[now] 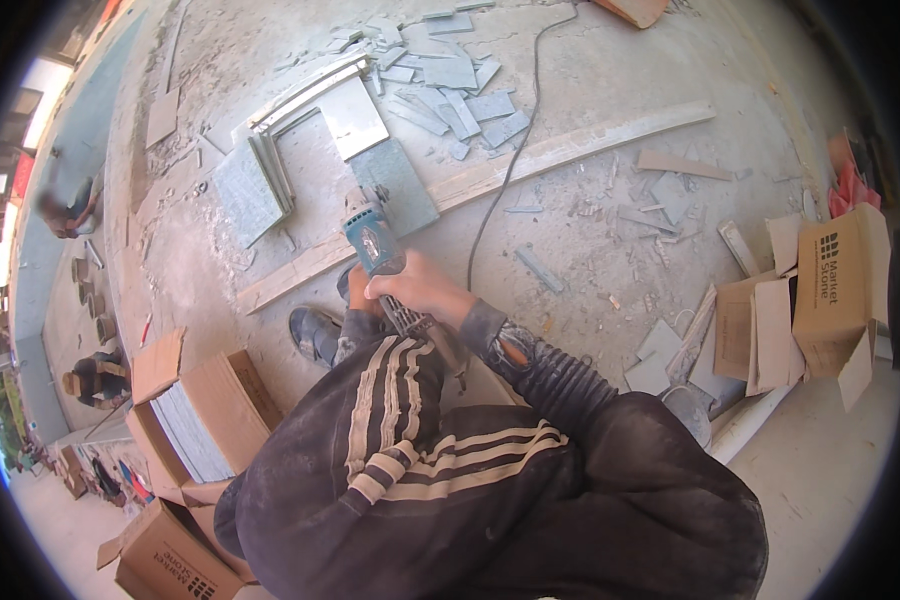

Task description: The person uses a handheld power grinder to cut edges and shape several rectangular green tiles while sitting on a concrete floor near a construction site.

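Observation:
In front of my knees I hold a teal angle grinder (374, 243), its head over the near part of a grey stone tile (400, 180). My right hand (415, 284) is wrapped round the tool's body from the right. Close against the grinder's left side is my left hand (362, 292), closed on it, with most of its fingers hidden. The tile rests across a long wooden plank (560, 150). Beyond it lies a paler tile (354, 116). To the left, several tiles (242, 195) are stacked together. Whether the disc touches the tile, I cannot tell.
Broken tile pieces (450, 72) litter the dusty floor ahead. A dark cord (535, 90) crosses the plank. Cardboard boxes stand at right (838, 285) and left (225, 410), the left one packed with tiles. Another person (100, 380) is at far left.

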A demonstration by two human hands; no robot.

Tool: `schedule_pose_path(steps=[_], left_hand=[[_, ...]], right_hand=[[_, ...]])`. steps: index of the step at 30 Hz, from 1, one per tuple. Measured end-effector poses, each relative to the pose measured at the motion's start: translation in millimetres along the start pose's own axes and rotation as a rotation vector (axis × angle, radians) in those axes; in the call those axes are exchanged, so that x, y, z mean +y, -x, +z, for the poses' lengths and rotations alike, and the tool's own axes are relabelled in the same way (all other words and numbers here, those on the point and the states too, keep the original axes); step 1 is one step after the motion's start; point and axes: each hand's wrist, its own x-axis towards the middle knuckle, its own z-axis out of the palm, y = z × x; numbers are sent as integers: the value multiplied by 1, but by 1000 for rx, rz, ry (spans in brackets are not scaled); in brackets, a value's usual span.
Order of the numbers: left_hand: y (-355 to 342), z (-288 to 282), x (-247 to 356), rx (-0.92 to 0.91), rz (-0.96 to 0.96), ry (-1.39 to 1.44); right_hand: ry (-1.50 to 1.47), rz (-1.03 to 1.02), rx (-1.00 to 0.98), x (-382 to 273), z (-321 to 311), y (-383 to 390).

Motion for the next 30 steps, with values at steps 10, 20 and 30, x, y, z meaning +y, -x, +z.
schedule_pose_path(steps=[10, 20, 30], left_hand=[[-4, 2, 0, 94, -141, 297], [-5, 1, -2, 119, -192, 402], [-8, -3, 2, 152, -219, 434]], right_hand=[[-85, -26, -34, 1, 6, 3], [-103, -15, -46, -7, 5, 10], [-102, 18, -30, -7, 4, -23]])
